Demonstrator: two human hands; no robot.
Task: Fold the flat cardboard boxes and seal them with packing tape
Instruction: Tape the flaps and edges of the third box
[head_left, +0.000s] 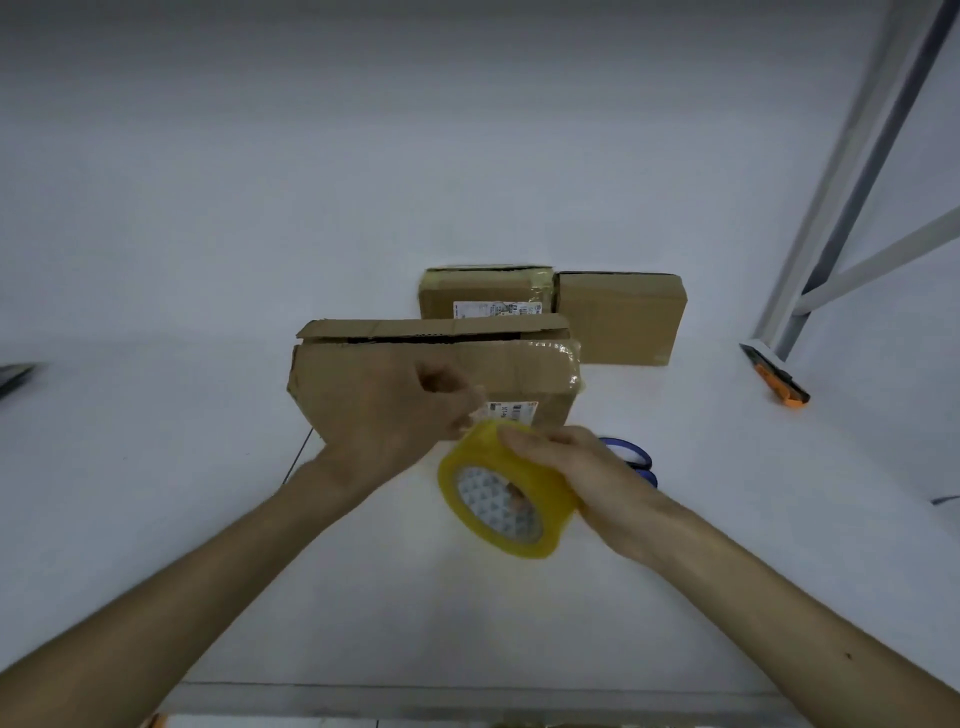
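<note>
Presently right hand (587, 467) grips yellow translucent roll of packing tape (506, 499) just before brown cardboard box (519, 369), top flaps gaping; left hand (384, 415) pinches roll's upper rim, seemingly end-picking; risk: film splits or self-sticks if peeled crooked.

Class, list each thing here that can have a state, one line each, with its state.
near box: flaps folded, top seam gaping, untaped there.
far left box: closed, taped.
far right box: closed.
tape roll: held above table by right hand.
left hand: fingers pinch roll's top edge.
utility knife: lying on table, blade unclear.
scissors: lying, mostly hidden.
</note>
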